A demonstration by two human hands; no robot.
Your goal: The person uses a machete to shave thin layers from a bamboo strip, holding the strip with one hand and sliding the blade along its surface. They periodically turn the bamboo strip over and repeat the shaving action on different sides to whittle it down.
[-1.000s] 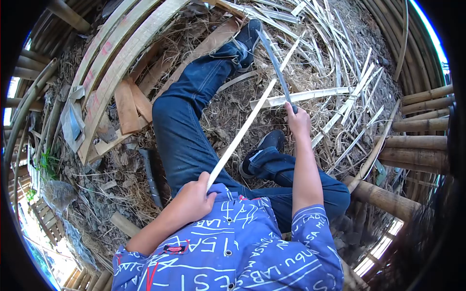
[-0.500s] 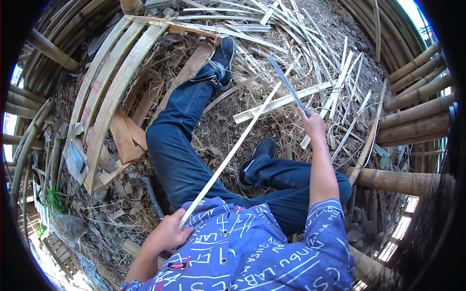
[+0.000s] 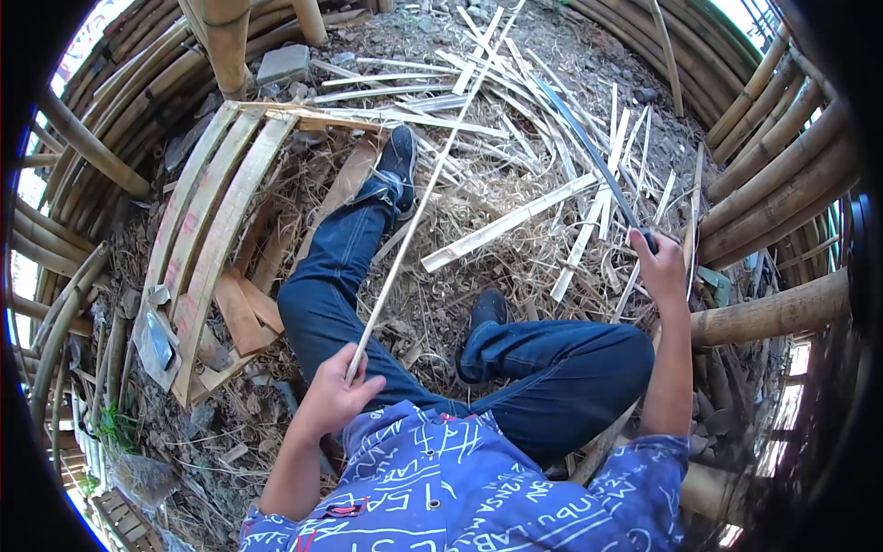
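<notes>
A long, thin pale strip (image 3: 425, 198) rises from my left hand (image 3: 340, 388), whose fingers are closed on its lower end near my lap. The strip slants up and to the right, over the ground beyond my shoe. At the right, my right hand (image 3: 659, 262) is wrapped round the dark handle of a long knife (image 3: 589, 143). The blade points up and to the left, above scattered pale strips. Strip and blade are apart. A wider split piece (image 3: 510, 224) lies on the ground between my two hands.
Slatted wooden boards (image 3: 198, 216) lie left of my outstretched leg (image 3: 345, 248). My other leg (image 3: 561, 359) is bent. Bamboo poles (image 3: 773, 308) stand or lie along the right side, and a bamboo post (image 3: 226, 46) stands at the upper left. Fibre shavings cover the ground.
My right hand has moved right with the knife, away from the strip. My left hand has risen slightly, and the strip now stands steeper. The view has shifted.
</notes>
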